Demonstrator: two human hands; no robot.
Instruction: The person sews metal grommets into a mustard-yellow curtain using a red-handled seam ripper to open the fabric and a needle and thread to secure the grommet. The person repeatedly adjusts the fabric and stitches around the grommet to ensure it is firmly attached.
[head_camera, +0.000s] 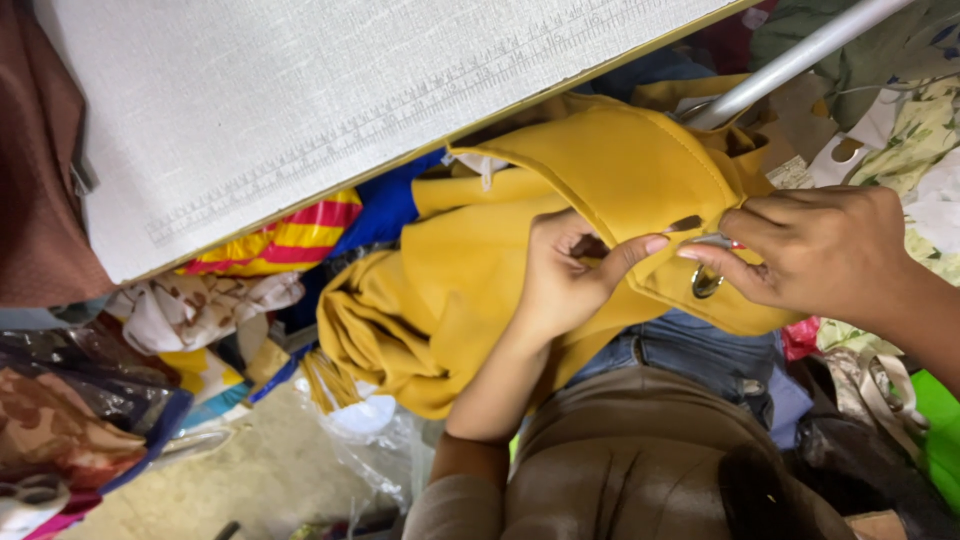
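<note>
Mustard-yellow fabric: a garment lies bunched across the person's lap, its stitched flap folded over at the top, just below the edge of the white textured board. Head view only. Left hand comes up from below, fingers curled closed, thumb and forefinger pinching the flap's lower edge. Right hand enters from the right, fingers bunched and pinched on the same edge, fingertips almost touching those of the left hand. Between and just under the two hands a small metal ring sits on the fabric; whether the right fingers hold a small tool cannot be told. A grey metal tube runs diagonally above the right hand. Blue denim shows under the flap. No container proper seen; a clear plastic bag lies on the floor below the garment, contents unclear. Striped red-and-yellow cloth lies piled at left
</note>
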